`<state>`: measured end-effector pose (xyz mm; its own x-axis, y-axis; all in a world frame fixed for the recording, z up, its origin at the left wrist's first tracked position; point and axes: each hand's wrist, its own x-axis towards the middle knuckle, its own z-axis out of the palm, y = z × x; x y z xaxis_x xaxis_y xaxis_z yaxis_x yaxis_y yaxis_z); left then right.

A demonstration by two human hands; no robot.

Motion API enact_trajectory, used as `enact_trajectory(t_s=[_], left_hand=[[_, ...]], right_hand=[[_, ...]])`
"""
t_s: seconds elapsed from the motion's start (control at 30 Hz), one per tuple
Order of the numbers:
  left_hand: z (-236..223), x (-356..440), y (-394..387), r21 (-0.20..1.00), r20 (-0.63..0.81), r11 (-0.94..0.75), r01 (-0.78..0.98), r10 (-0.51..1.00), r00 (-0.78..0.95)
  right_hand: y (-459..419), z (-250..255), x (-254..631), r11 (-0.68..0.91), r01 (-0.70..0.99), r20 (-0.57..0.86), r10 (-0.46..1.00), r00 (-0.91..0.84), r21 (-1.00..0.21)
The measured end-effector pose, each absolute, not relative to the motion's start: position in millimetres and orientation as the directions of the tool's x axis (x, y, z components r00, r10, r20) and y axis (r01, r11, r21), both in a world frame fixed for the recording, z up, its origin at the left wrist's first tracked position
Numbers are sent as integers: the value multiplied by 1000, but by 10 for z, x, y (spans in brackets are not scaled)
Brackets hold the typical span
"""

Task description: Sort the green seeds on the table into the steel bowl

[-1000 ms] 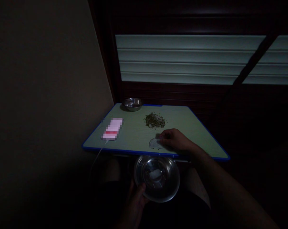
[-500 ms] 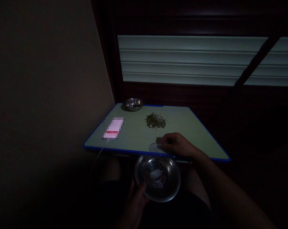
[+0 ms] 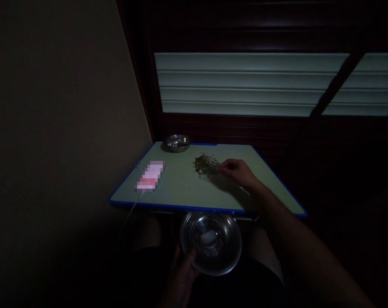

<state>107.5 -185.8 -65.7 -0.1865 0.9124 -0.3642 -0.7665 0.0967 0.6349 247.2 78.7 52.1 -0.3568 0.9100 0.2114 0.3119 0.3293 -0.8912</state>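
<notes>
My left hand (image 3: 184, 269) grips the rim of a shiny metal bowl (image 3: 229, 256) below the front edge of the table, with its thumb over the near left side. A pale patch shows on the bowl's bottom; whether it is a reflection cannot be made out. My right hand (image 3: 235, 171) is closed in a pinch at the right side of a loose pile of small green-brown grains (image 3: 203, 163). From its fingertips a thin, clear round disc (image 3: 214, 169) reaches over the pile's near right edge, blurred and hard to see.
The pale green tabletop (image 3: 174, 188) has a blue rim. At its far left corner stands a smaller metal bowl (image 3: 177, 144) with something dark inside. A pixelated phone (image 3: 151, 175) with a white cable (image 3: 132, 212) lies on the left. Slatted doors (image 3: 239, 81) rise behind.
My right hand has moved forward from the table's front edge to the grain pile, carrying the clear disc. My left hand still holds the bowl in about the same place.
</notes>
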Motion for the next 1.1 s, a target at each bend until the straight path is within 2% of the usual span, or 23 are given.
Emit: enact_trajectory(t_s=[0.17, 0.3, 0.43, 0.6, 0.73, 0.9, 1.0, 1.1], left_hand=[[-681, 1076, -1863, 624, -380, 99, -775, 905, -190], [-697, 1076, -1875, 632, -390, 120, -766, 903, -180], [-721, 1079, -1867, 632, -389, 113, -767, 902, -187], [-723, 1077, -1875, 635, -396, 117, -763, 898, -191], [-737, 1071, -1890, 635, -389, 107, -765, 900, -197], [-795, 1054, -1884, 614, -397, 112, -781, 899, -183], [-788, 1055, -1884, 605, -403, 116, -788, 898, -178], [-751, 1063, -1893, 602, -403, 112, -790, 897, -180]], right_hand=[[832, 339, 2406, 360, 333, 264, 917, -299, -872], [764, 234, 2379, 460, 431, 320, 877, -359, -776], [793, 210, 2401, 502, 521, 370, 864, -343, -690], [853, 208, 2466, 458, 564, 375, 888, -265, -687], [864, 212, 2492, 433, 516, 378, 901, -214, -739], [833, 198, 2481, 469, 396, 341, 872, -352, -789], [819, 196, 2474, 496, 443, 337, 856, -391, -747], [829, 208, 2482, 499, 534, 377, 866, -328, -683]])
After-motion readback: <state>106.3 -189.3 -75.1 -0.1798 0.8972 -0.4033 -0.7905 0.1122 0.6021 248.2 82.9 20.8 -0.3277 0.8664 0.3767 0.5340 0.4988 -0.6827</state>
